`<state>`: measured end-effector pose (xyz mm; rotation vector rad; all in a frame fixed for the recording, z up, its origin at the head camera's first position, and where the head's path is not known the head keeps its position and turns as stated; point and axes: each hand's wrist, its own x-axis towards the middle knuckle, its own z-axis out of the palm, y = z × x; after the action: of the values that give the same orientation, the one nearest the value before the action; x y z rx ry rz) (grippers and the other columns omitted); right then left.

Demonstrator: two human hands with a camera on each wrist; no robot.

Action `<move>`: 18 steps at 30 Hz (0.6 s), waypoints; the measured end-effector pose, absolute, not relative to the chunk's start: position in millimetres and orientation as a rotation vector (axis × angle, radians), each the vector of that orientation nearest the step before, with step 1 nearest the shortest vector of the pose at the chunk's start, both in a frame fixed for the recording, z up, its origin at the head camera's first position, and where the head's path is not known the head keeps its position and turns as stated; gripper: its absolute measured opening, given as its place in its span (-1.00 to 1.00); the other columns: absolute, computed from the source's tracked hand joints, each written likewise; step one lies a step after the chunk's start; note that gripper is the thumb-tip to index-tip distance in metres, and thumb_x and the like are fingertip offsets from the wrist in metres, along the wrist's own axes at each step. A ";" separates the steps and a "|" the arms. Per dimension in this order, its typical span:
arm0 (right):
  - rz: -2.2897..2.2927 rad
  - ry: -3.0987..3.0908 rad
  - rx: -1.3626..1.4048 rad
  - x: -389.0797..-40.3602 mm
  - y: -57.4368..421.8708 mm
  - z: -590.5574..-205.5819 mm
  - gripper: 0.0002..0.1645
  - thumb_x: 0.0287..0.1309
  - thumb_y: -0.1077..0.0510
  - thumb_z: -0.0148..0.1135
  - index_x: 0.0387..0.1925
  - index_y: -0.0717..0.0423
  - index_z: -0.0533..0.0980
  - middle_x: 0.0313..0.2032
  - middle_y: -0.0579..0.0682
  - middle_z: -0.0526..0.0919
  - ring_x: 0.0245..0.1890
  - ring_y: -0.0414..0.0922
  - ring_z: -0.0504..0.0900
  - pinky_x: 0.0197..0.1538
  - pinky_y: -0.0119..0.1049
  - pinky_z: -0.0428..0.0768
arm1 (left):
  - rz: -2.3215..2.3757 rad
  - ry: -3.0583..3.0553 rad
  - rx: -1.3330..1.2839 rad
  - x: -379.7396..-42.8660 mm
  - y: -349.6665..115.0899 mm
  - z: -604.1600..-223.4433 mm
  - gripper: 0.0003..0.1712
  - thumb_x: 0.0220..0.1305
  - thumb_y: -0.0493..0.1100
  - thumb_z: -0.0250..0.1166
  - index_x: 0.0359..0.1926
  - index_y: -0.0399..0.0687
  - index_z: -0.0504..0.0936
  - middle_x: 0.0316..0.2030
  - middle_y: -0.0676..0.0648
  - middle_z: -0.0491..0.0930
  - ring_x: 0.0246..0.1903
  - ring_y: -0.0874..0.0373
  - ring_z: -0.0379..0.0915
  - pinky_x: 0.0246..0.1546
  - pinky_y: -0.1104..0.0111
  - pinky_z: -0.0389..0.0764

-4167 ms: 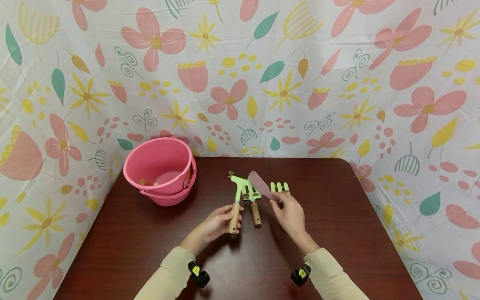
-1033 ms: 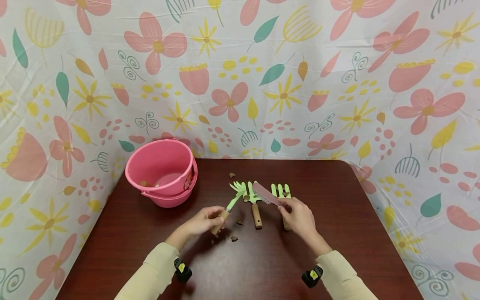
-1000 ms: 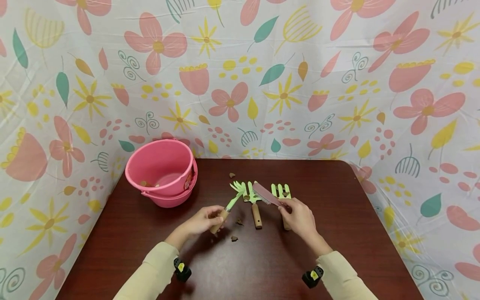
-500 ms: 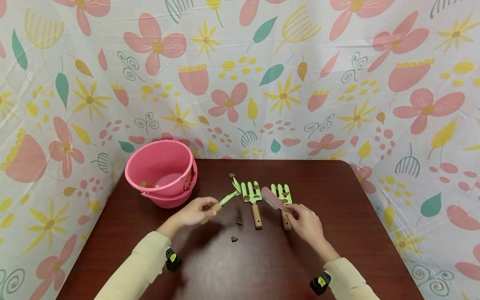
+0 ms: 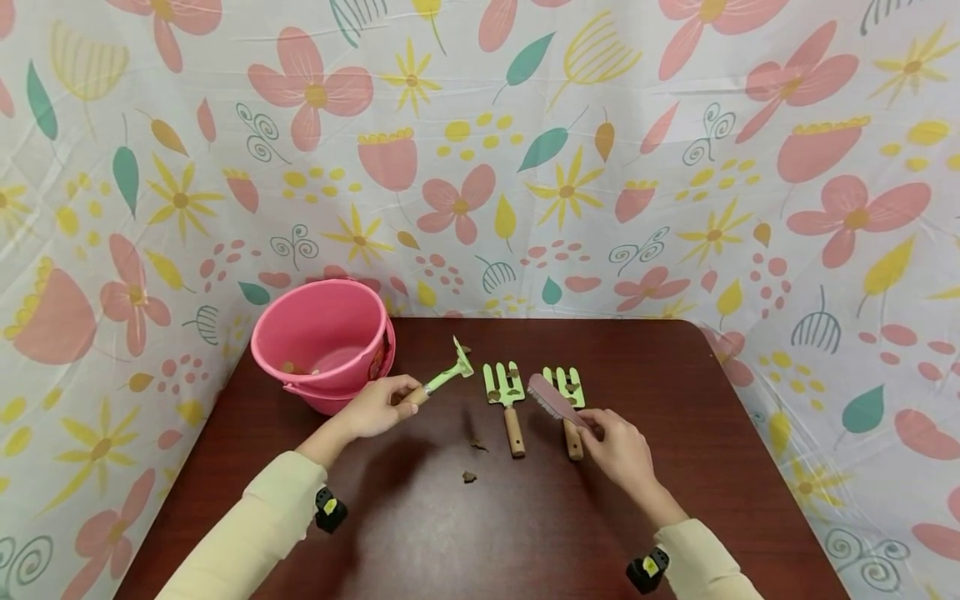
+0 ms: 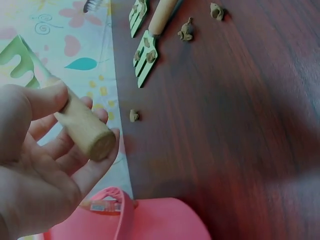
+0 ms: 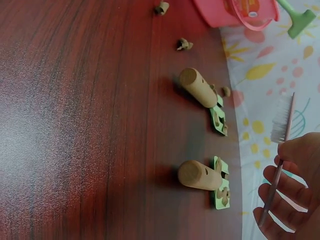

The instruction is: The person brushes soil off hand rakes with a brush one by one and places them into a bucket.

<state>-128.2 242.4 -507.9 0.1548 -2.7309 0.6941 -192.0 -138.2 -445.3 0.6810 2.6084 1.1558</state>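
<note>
Your left hand (image 5: 378, 406) grips the rake (image 5: 444, 378) just right of the pink bucket (image 5: 330, 317), your right hand (image 5: 619, 450) the brush (image 5: 558, 402) farther right: looks like tool-brushing, next probably calling for a steady set-down.

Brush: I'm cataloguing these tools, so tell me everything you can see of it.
The brush is slim and dusty pink, perhaps plastic, with a rounded end and a narrow handle. Pale bristles line one side toward the rounded end. The right hand holds it by the handle, tilted above the table. In the head view it overlaps one fork; the right wrist view shows them apart.
</note>
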 end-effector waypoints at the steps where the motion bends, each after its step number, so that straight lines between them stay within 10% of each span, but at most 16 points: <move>1: 0.693 -2.729 0.156 -128.4 242.4 -508.4 -0.73 -0.02 0.15 0.33 -0.19 -0.02 0.61 -0.43 -0.11 0.59 -0.63 -0.26 0.36 -0.58 -0.33 0.30 | 1.143 2.631 0.671 -191.6 -139.1 -443.3 -0.77 0.14 -0.28 0.25 -0.14 -0.06 0.57 -0.33 -0.01 0.60 -0.38 0.19 0.49 -0.32 0.34 0.45; 18: 0.702 -2.726 0.144 -127.2 243.3 -510.8 -0.72 0.02 0.13 0.30 -0.16 -0.05 0.60 -0.42 -0.13 0.57 -0.61 -0.25 0.38 -0.56 -0.33 0.31 | 0.742 2.942 0.676 -186.9 -160.7 -397.9 -0.78 0.11 -0.18 0.30 -0.17 0.07 0.58 -0.42 0.10 0.53 -0.38 0.16 0.42 -0.29 0.25 0.44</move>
<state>-127.2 243.3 -510.8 0.1444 -2.7256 0.7019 -186.9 -160.7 -397.9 0.6761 2.9418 0.7423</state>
